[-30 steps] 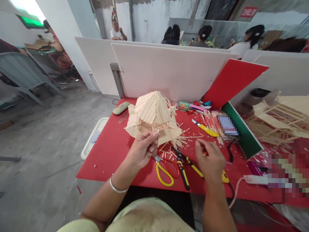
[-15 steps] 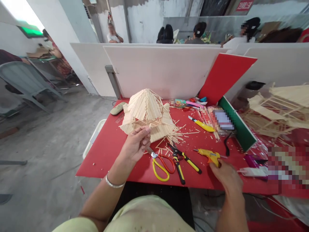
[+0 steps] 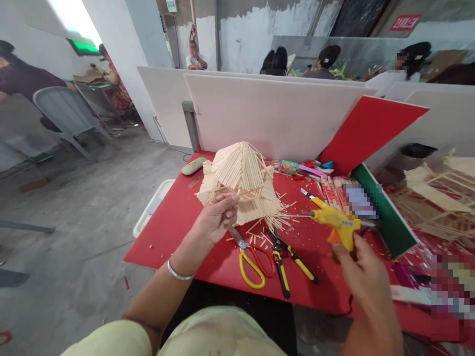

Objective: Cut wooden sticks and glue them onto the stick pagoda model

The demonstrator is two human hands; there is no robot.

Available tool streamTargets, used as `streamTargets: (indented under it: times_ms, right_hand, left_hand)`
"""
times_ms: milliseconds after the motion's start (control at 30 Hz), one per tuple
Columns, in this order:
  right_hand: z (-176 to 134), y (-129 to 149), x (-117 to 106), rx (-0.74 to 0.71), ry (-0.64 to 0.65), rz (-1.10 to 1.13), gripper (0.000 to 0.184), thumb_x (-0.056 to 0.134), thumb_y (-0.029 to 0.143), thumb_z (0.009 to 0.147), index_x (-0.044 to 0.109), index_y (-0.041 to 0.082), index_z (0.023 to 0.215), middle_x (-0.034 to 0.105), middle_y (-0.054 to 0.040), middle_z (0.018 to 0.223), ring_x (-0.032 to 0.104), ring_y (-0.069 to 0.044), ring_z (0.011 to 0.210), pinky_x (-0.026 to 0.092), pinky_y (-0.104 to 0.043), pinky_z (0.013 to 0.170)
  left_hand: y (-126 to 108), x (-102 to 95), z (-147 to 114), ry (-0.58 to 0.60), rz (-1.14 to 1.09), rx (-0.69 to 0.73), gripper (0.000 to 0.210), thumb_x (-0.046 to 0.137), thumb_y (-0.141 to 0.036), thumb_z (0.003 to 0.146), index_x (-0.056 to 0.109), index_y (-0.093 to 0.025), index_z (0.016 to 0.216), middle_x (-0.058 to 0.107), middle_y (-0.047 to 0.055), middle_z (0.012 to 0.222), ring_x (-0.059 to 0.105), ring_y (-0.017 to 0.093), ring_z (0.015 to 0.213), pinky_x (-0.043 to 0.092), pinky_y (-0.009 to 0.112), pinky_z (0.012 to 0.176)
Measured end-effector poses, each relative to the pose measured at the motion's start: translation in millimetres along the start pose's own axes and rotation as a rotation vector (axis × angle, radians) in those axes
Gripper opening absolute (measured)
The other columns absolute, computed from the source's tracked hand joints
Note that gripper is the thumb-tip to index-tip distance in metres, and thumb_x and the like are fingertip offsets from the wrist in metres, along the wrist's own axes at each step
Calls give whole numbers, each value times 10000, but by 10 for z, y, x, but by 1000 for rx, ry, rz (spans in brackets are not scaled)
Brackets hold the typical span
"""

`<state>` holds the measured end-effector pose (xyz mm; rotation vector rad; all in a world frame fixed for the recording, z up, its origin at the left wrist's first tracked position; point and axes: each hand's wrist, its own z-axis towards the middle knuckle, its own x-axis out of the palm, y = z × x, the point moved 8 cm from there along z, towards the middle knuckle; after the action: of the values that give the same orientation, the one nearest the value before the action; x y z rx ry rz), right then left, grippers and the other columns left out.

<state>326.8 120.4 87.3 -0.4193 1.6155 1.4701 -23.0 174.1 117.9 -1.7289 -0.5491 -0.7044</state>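
Note:
My right hand (image 3: 365, 267) is closed around the grip of a yellow hot glue gun (image 3: 343, 225), raised above the table with its nozzle to the left. My left hand (image 3: 218, 217) pinches a short wooden stick (image 3: 239, 191), only its end showing above the fingertips. Just behind those fingers stands a model pavilion (image 3: 237, 165) built of thin wooden sticks, with a peaked roof. Loose sticks (image 3: 272, 220) spread out to its right. Scissors (image 3: 256, 264) with one red and one yellow handle lie before it, beside black-and-yellow pliers (image 3: 291, 262).
The red tabletop (image 3: 166, 237) also carries a yellow utility knife (image 3: 314, 199), a pale remote-like object (image 3: 193, 166) and packs of sticks (image 3: 332, 193). White boards (image 3: 267, 109) stand behind. A green board (image 3: 386, 212) edges the right side, with another stick model (image 3: 438, 198) beyond. People sit farther back.
My right hand has lifted the glue gun off the table and brought it up. My left hand keeps its pinch near the model. The camera view has shifted left.

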Motion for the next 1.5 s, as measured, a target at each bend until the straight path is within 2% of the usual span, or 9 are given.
streamTargets:
  times_ms: [133,200,267,367,467,633,1033,1267,1500]
  right_hand:
    - [-60,1229,-257,-331,-123,17,430,515,508,831,557,225,1151,640,-18,771,583,-178,641,435,-297,618]
    - [-102,1732,-239,-555,-100,11,428,545,490,814,537,215,1143,619,-15,792,570,-170,665,431,-296,629]
    - [-150,2063,-260,-710,-218,-88,525,590,546,773,525,194,1157,611,-37,840,566,-186,708,416,-305,626]
    - [-196,2303,-283,-783,-465,-294,612,622,601,744,527,163,1160,607,-73,876,558,-210,746,357,-302,597]
    - [-221,2405,-249,-828,-565,-413,508,597,540,792,535,165,1128,601,-67,853,534,-190,718,291,-291,576]
    - [-228,2476,-187,-868,-537,-484,392,561,417,825,532,169,1126,607,-54,867,520,-170,715,253,-296,565]
    - [-264,2480,-168,-895,-519,-473,368,548,355,815,541,163,1130,640,-79,918,562,-194,762,281,-300,585]
    - [-273,2468,-163,-887,-524,-471,347,524,357,845,553,161,1129,639,-62,883,562,-187,733,262,-299,563]
    - [-269,2459,-160,-885,-535,-467,341,528,344,835,558,159,1119,625,-51,851,542,-175,706,253,-299,557]
  left_hand:
    - [8,-11,1,21,-21,0,234,782,-193,721,562,-120,752,409,-64,569,328,6,441,209,124,374]
    - [4,-12,-7,13,-35,-1,233,788,-183,713,570,-116,763,402,-66,569,328,5,444,209,123,376]
    - [1,-7,-17,-1,-37,-13,239,796,-177,700,574,-116,762,380,-76,545,319,7,434,208,126,374]
    - [-20,8,-24,-14,-34,-21,255,812,-174,673,574,-117,742,380,-79,525,316,9,424,210,132,370]
    - [-32,3,-17,-23,-44,-26,262,817,-167,658,570,-118,729,387,-79,517,316,7,418,209,131,369]
    - [-30,-20,2,-23,-69,-25,265,821,-155,643,577,-116,738,391,-81,515,319,3,416,199,122,367]
    - [-45,14,-30,-21,-72,-26,244,811,-153,657,588,-108,744,386,-77,524,318,1,424,191,124,373]
    - [1,25,-34,42,-99,-37,260,796,-194,702,545,-125,720,365,-78,535,299,2,429,184,126,382]
    - [15,39,-51,51,-93,-68,253,786,-203,720,544,-129,739,351,-79,525,277,6,427,179,121,378]
